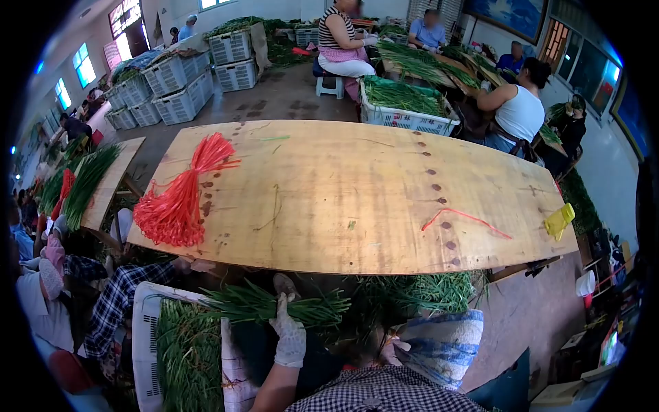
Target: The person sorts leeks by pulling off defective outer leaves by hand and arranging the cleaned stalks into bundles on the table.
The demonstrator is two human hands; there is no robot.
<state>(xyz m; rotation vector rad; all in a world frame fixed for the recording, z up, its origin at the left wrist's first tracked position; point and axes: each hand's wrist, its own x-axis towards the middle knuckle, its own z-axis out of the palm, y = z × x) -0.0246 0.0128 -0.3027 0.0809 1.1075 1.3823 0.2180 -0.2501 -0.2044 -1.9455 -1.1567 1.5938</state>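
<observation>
Gloved, my left hand (289, 340) gripped a bunch of green stalks (321, 308) partly over a white crate (142, 343), near the surface (371, 196); I could not tell my right hand's state. With no tie visible, a loosened grip could have let stalks slip or fan apart.

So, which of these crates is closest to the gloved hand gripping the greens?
The white crate at the picture's lower left: it stands on the left hand's side of the wooden table, the other crates beyond it.
</observation>
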